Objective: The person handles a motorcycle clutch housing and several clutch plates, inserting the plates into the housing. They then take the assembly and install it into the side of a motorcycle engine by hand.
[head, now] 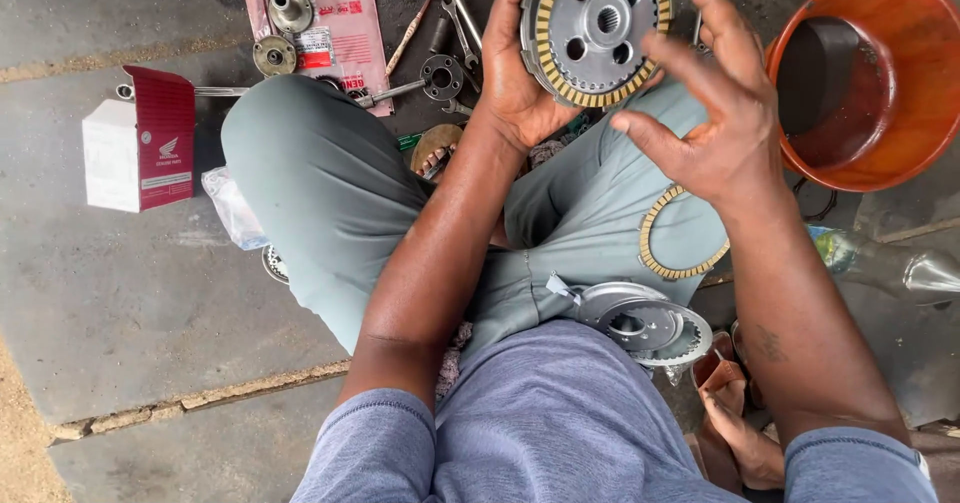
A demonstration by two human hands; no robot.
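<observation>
My left hand (pixel 515 83) holds a round metal clutch hub with a stack of tan friction plates (pixel 597 28), gripping it from the left and behind. My right hand (pixel 715 113) is at its right edge, fingers spread and touching the rim. A loose tan friction ring (pixel 660 253) lies on my right thigh below that hand. A silver clutch basket with a toothed rim (pixel 645 325) rests in my lap near my right forearm.
An orange plastic basin (pixel 900 33) with dark oil and a black part stands at the right. A red and white carton (pixel 140 143), a pink packet (pixel 335 13) with small metal parts, spanners and a bearing (pixel 442 75) lie on the concrete ahead.
</observation>
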